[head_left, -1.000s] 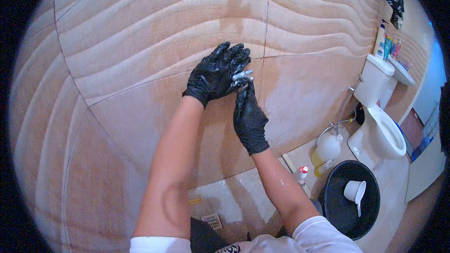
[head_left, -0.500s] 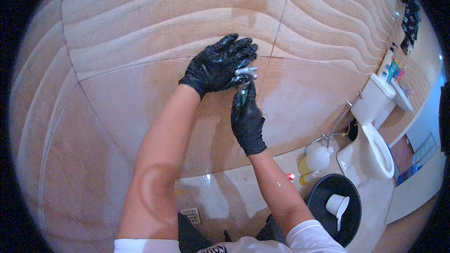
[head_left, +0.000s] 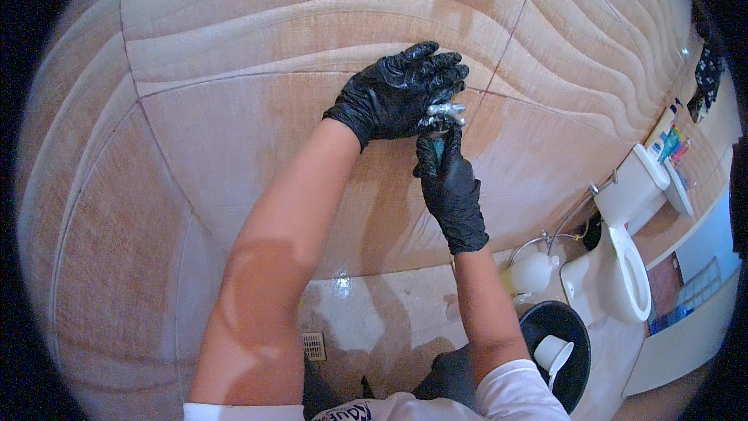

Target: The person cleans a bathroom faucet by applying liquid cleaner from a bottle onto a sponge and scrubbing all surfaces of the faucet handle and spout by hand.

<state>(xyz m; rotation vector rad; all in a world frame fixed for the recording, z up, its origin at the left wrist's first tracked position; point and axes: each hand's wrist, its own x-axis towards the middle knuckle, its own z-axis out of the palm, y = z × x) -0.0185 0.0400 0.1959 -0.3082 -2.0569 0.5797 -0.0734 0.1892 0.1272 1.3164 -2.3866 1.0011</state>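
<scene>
A silver metal tap (head_left: 447, 111) sticks out from the tiled wall in the middle of the view. My left hand (head_left: 397, 93), in a wet black glove, lies around its upper left side with the fingers stretched out and slightly apart. Just below the tap, my right hand (head_left: 456, 195), also black-gloved, has its fingers closed around a small teal-green piece (head_left: 439, 148), mostly hidden by the glove. The fingertips of that hand touch the tap's underside. Whether the left thumb presses on the tap is hard to see.
Wavy beige wall tiles (head_left: 257, 39) rise in front. To the right are a white toilet (head_left: 623, 265), a jug of yellowish liquid (head_left: 532, 273) and a black basin (head_left: 573, 374) holding a white dipper (head_left: 552, 352). A floor drain (head_left: 313, 346) lies below, near my left arm.
The view has shifted, so the hands and tap appear farther right. My left hand remains spread around the tap, and my right hand still grips the teal-green piece under it.
</scene>
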